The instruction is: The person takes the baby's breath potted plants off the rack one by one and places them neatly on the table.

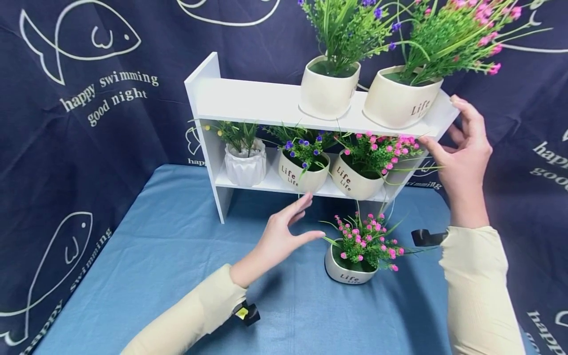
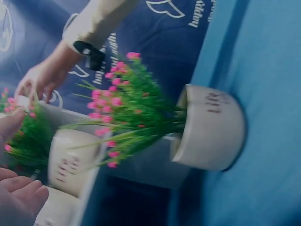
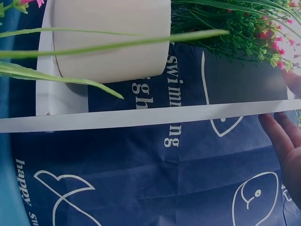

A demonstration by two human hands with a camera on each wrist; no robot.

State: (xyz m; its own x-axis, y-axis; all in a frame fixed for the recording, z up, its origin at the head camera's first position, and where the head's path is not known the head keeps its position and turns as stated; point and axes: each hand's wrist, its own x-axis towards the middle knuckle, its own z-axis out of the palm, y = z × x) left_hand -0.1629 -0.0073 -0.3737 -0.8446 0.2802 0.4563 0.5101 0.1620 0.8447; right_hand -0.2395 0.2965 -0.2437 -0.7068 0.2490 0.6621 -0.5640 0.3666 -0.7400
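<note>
A two-tier white shelf [image 1: 253, 101] stands on the table. At its upper right end, my right hand [image 1: 468, 158] grips the side panel, thumb in front and fingers behind; the right wrist view shows the fingers on both sides of the panel's edge [image 3: 155, 115]. My left hand [image 1: 277, 236] hovers in front of the lower tier with fingers extended and nothing held. Its thumb is close to the leaves of a pink-flowered potted plant [image 1: 350, 273] on the table. Its fingertips overlap the base of a purple-flowered potted plant [image 1: 303, 172] on the lower tier in the head view.
Beside that plant stand a pink-flowered pot [image 1: 357, 182] and a ribbed white pot [image 1: 245, 165] with yellow blooms. The top tier bears a purple-flowered pot [image 1: 330, 91] and a pink-flowered pot [image 1: 401, 101]. A dark fish-print curtain [image 1: 146, 133] hangs behind the blue table [image 1: 177, 231].
</note>
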